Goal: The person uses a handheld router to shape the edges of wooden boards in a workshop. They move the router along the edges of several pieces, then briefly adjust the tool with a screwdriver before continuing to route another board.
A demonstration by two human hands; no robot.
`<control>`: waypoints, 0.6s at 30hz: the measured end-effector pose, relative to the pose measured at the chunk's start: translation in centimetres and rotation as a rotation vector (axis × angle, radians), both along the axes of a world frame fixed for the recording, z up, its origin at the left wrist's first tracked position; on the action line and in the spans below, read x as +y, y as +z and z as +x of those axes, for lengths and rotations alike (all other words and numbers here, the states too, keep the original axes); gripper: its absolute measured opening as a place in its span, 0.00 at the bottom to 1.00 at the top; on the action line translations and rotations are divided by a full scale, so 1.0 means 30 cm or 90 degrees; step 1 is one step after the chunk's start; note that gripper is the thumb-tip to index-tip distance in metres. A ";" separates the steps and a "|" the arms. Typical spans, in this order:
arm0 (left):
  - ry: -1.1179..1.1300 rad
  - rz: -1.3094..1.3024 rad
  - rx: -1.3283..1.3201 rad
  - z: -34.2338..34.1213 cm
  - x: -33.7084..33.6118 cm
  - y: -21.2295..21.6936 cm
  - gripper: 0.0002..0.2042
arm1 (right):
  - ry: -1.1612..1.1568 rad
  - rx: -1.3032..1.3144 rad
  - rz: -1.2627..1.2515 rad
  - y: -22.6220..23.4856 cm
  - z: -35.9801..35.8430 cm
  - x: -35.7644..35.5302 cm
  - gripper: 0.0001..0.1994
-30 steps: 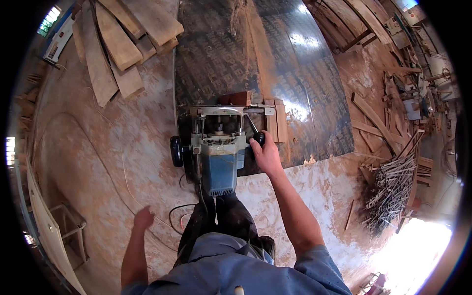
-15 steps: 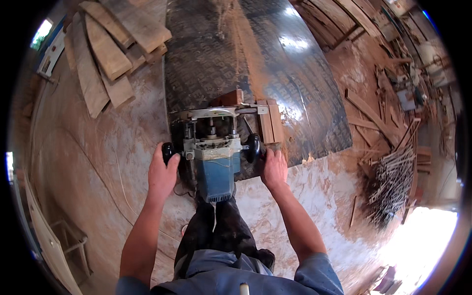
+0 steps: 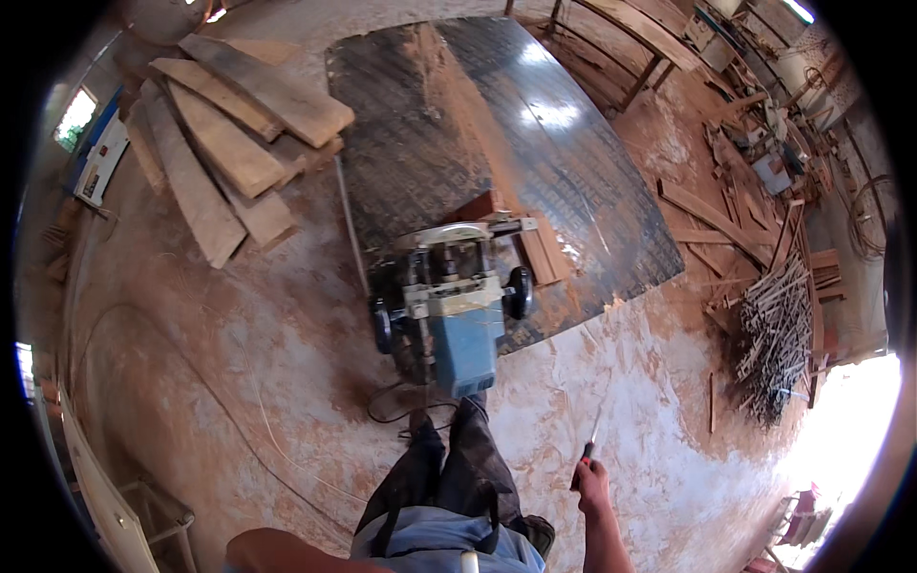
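My right hand (image 3: pixel 593 487) is closed around the red-and-black handle of a screwdriver (image 3: pixel 584 461). Its thin metal shaft points forward and away from me, over the floor to the right of my legs. Only the bent left arm (image 3: pixel 291 554) shows at the lower edge; the hand itself is out of sight. In front of my legs, a blue-bodied plunge router (image 3: pixel 465 346) lies on its side at the near edge of a dark board tabletop (image 3: pixel 611 229), its base turned away from me. Reddish wood blocks (image 3: pixel 543 250) lie against its base on the right.
Rough planks (image 3: pixel 224 143) are piled at the far left. A heap of thin sticks (image 3: pixel 776 334) and loose wood strips (image 3: pixel 716 218) lie on the right. Sawdust (image 3: pixel 458 95) streaks the tabletop. A cable (image 3: pixel 205 387) runs over the floor on the left.
My left hand has let go of the router's knob and left the view. My right hand has drawn back from beside the router toward me, with the screwdriver now plainly visible in it.
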State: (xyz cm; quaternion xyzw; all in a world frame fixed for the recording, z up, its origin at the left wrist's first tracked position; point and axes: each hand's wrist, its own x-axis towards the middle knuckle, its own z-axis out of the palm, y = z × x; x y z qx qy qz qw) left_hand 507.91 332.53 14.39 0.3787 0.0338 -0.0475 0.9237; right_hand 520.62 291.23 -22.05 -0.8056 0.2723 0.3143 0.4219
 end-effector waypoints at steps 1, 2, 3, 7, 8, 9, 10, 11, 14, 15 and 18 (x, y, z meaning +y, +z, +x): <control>-0.040 -0.057 -0.005 -0.024 -0.009 0.072 0.33 | -0.036 0.020 0.019 0.009 -0.072 -0.023 0.08; -0.025 -0.084 0.004 -0.050 -0.027 0.135 0.37 | -0.065 0.041 0.039 0.008 -0.141 -0.046 0.08; 0.010 -0.102 0.025 -0.081 -0.048 0.184 0.42 | -0.090 0.064 0.059 0.002 -0.192 -0.066 0.08; -0.177 -0.097 -0.086 -0.209 0.047 0.116 0.53 | -0.062 0.119 0.011 -0.051 -0.346 -0.147 0.09; -0.290 -0.079 -0.143 -0.223 0.080 0.042 0.54 | -0.081 0.135 0.032 -0.065 -0.401 -0.203 0.09; -0.371 -0.050 -0.192 -0.271 0.092 -0.001 0.56 | -0.067 0.161 0.054 -0.069 -0.412 -0.238 0.09; -0.205 0.074 -0.215 -0.285 0.105 -0.043 0.39 | -0.098 0.164 0.066 -0.076 -0.458 -0.245 0.09; -0.045 0.115 -0.141 -0.274 0.084 -0.066 0.31 | -0.141 0.165 0.077 -0.049 -0.496 -0.268 0.09; 0.334 0.214 0.169 -0.251 0.033 -0.195 0.22 | -0.174 0.184 0.083 -0.003 -0.516 -0.317 0.10; 0.422 0.306 0.227 -0.230 0.017 -0.277 0.20 | -0.163 0.200 0.087 -0.002 -0.485 -0.354 0.10; 0.538 0.317 0.452 -0.215 -0.033 -0.493 0.18 | -0.127 0.211 0.058 -0.052 -0.415 -0.494 0.11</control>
